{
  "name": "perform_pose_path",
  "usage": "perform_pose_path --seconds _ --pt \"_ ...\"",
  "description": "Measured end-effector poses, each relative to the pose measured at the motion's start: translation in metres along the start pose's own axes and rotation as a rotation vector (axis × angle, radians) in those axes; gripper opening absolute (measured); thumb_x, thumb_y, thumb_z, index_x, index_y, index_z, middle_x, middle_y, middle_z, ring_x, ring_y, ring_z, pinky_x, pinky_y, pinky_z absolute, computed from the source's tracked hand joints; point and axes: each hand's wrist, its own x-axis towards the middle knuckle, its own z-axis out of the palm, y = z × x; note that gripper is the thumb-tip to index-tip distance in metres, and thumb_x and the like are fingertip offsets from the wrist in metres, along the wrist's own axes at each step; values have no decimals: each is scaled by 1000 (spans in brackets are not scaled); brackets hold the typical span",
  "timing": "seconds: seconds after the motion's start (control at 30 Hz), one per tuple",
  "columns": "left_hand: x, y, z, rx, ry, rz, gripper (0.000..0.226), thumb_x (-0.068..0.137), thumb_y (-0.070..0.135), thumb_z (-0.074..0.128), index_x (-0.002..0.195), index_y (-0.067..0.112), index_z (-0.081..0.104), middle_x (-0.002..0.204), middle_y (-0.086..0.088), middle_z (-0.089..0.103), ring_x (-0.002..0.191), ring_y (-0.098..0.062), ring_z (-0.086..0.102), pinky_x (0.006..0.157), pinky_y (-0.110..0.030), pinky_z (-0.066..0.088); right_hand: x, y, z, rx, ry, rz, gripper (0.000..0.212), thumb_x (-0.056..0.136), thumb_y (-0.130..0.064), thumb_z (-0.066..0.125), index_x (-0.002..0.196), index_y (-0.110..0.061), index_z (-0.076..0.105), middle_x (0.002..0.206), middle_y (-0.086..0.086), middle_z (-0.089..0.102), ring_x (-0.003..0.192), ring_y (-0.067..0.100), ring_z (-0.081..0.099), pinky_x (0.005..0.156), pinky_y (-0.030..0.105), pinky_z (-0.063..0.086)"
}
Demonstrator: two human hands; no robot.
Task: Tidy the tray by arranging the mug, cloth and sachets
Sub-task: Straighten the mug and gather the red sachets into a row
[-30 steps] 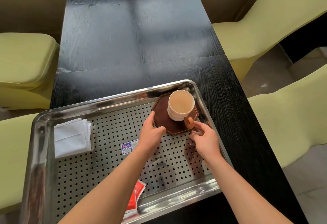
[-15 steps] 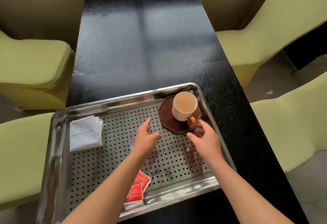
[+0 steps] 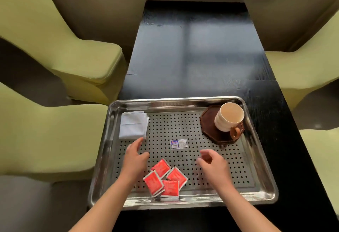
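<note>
A perforated steel tray (image 3: 256, 173) lies on the black table. In its far right corner a cream mug (image 3: 227, 120) with a brown handle stands on a dark octagonal coaster (image 3: 209, 127). A folded white cloth (image 3: 133, 125) rests in the far left corner. Several red sachets (image 3: 165, 179) lie in a loose cluster near the front rim. My left hand (image 3: 134, 156) hovers open over the tray between the cloth and the sachets. To the right of the sachets is my right hand (image 3: 212, 162), empty with its fingers loosely curled.
A small blue and white label (image 3: 178, 143) sits at the tray's middle. The black table (image 3: 198, 52) stretches away beyond the tray. Green upholstered chairs (image 3: 55, 44) flank the table on both sides, close to the tray's left rim.
Both hands have let go of the coaster and mug and drawn back toward me. The view has shifted, so the sachets and the whole tray now show.
</note>
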Motion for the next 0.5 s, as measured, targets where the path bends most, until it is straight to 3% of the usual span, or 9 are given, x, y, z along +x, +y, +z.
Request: perform_pose_path --seconds 0.13,0.3,0.4,0.5 --pt "9 -22 -34 17 50 -49 61 91 7 55 148 21 43 150 -5 44 134 -19 44 109 -41 39 14 -54 54 -1 -157 -77 27 91 -22 67 117 -22 68 97 -10 70 92 7 66 87 35 57" --pt "38 -28 -55 83 57 -49 66 90 11 56 152 24 35 155 -2 33 131 -22 46 106 -44 46 47 -113 114 172 -283 41 39 97 -13 59 136 -12 56 109 2 67 92 20 70 85 45 61" --pt "61 -26 -59 110 28 -35 69 90 12 56 154 20 30 157 -3 28 134 -24 42 108 -44 45 70 -130 141 132 -278 100 49 98 -13 55 146 -10 46 118 9 64 80 20 63 87 47 60" --pt "80 -25 -57 157 -34 -4 69 90 13 55 154 18 28 159 -2 25 137 -24 37 111 -45 42 88 -135 157 79 -199 135 44 96 -15 54 138 -4 51 109 12 68 80 22 63 80 44 57"
